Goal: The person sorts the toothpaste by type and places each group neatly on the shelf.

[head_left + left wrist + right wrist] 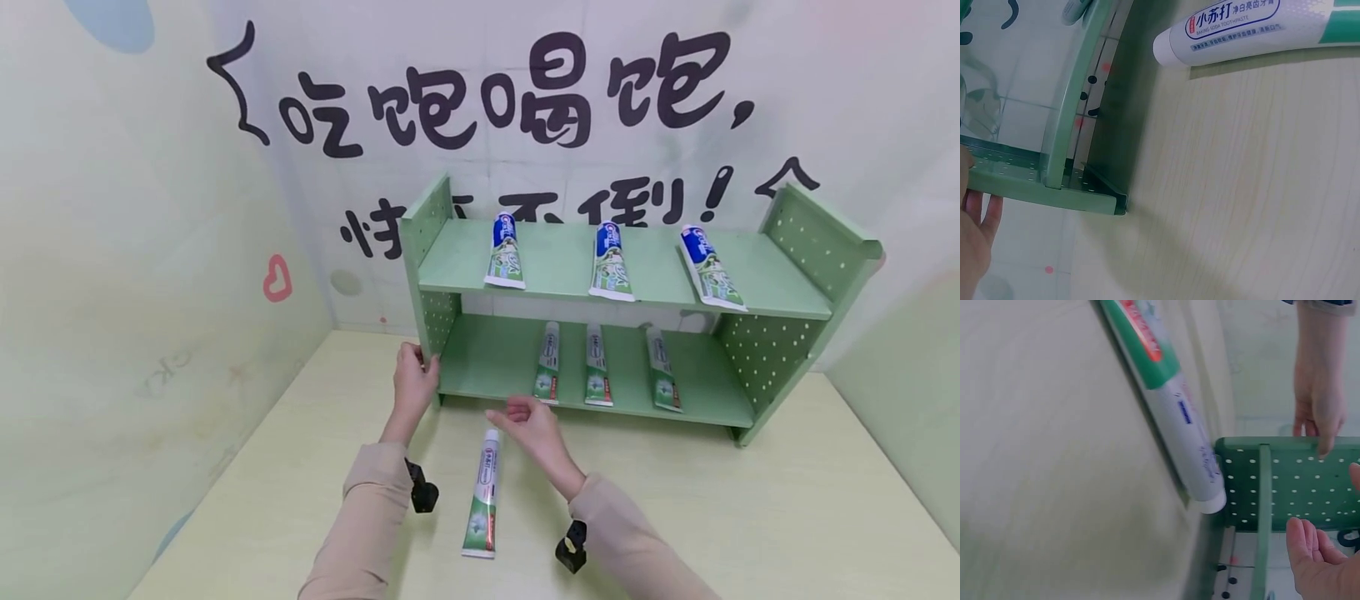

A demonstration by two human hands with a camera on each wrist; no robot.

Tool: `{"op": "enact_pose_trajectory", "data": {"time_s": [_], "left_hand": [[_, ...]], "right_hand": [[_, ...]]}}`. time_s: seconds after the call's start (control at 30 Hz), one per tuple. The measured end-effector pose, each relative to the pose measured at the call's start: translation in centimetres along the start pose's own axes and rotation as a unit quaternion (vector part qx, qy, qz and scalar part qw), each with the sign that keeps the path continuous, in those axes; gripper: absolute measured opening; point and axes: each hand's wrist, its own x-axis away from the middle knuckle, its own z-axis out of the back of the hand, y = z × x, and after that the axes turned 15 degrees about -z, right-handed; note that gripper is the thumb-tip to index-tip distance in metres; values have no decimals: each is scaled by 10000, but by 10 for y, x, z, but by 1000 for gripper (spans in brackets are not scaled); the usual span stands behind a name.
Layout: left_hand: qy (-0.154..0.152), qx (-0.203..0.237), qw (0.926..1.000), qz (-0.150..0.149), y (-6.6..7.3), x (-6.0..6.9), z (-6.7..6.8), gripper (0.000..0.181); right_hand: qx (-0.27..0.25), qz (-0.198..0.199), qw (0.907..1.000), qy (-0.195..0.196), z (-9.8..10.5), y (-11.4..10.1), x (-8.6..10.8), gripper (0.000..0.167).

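My left hand [415, 385] grips the front edge of the left side panel of a green two-tier shelf [487, 354]. In the right wrist view its thumb lies over the panel's edge, the other fingers behind it. A white and green toothpaste tube [483, 500] lies on the table before the shelf, cap towards it; its label shows in the left wrist view. Just beyond the cap, my right hand [534, 429] hovers by the lower tier's front edge, fingers loosely bent and holding nothing. Its fingers [1310, 544] show apart from the tube in the right wrist view.
Blue and green toothpaste tubes lie on the upper tier: left [505, 254], middle [612, 265] and right [711, 268]. Below are three white and green tubes, left [548, 362], middle [597, 365] and right [662, 369]. A wall [150, 208] bounds the table [285, 467] at left.
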Motion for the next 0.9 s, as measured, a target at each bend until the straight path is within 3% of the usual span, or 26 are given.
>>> {"op": "enact_pose_trajectory", "data": {"time_s": [0.33,0.63,0.9], "left_hand": [[-39,-2,10000,-23,-1,-1,-1,26],[-19,26,10000,21,-1,0,0,26],[-45,55,10000,61,0,0,1,26]], "right_hand": [[468,-196,9987,-76,-14,23,-2,58],[1031,-663,9906,-606,-25,35,5,47],[1147,-595,9890,-722,-32,38,7,38]]}}
